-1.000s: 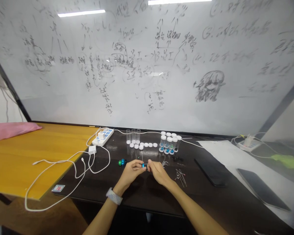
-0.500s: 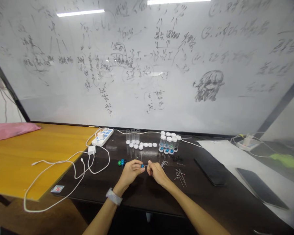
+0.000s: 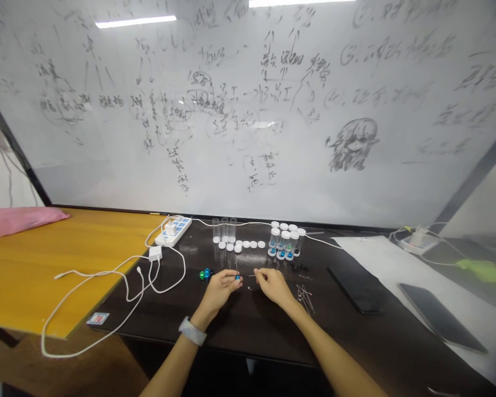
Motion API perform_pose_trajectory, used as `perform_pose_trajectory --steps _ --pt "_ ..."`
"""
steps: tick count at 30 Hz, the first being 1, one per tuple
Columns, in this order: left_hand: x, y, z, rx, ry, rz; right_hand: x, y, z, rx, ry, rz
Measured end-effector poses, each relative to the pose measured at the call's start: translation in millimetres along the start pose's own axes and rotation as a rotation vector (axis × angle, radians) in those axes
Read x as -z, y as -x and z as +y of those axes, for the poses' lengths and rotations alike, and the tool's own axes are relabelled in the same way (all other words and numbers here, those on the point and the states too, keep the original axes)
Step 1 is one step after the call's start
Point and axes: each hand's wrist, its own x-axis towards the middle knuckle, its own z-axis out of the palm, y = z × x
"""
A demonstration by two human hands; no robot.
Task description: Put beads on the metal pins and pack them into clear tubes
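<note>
Between the thumb and fingers of my left hand (image 3: 220, 288) is a small shiny blue ball (image 3: 237, 278), with a thin wire standing up from it. My right hand (image 3: 273, 285) is closed in a pinch on a thin metal rod (image 3: 252, 275), whose tip points left toward the ball, apart from it. Tiny light bits (image 3: 249, 288) lie on the dark table between the hands. Loose thin wires (image 3: 305, 299) lie to the right of my right hand. A green ball (image 3: 202, 275) and a second blue ball (image 3: 207, 273) sit left of my left hand.
Clear tubes (image 3: 224, 229) stand behind the hands, with several white caps (image 3: 246, 244) in front. Capped tubes holding coloured balls (image 3: 285, 242) are at right. Further right lie a black phone (image 3: 354, 289) and white paper (image 3: 376, 259). White cables (image 3: 126, 292) and a power strip (image 3: 174, 231) are left.
My right hand has moved right, and its rod has drawn away from the blue ball. My left hand has shifted slightly left with the ball. Tiny bits now show on the table between them.
</note>
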Motion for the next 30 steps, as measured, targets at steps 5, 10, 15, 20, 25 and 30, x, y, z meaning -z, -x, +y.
perform_pose_trajectory --steps 5,10,15,20,25,30 --pt "-1.9 1.9 3.4 -0.009 0.049 0.024 4.2 1.7 4.8 -0.179 0.302 -0.100" --pt "-1.5 4.1 6.9 0.021 0.067 0.032 7.1 4.7 3.0 -0.238 0.441 -0.123" --pt "-0.5 5.3 8.2 0.080 0.058 -0.015 17.7 -0.1 8.7 -0.222 0.375 -0.098" --pt "-1.6 5.6 10.6 0.121 0.038 -0.009 58.2 -7.0 41.8 -0.157 0.264 -0.111" --pt "-1.7 4.9 9.2 0.115 0.037 -0.021 99.9 2.1 86.2 -0.185 0.251 -0.157" --pt "-1.1 4.7 8.5 0.089 0.040 -0.052 104.1 10.0 108.0 -0.290 0.344 -0.073"
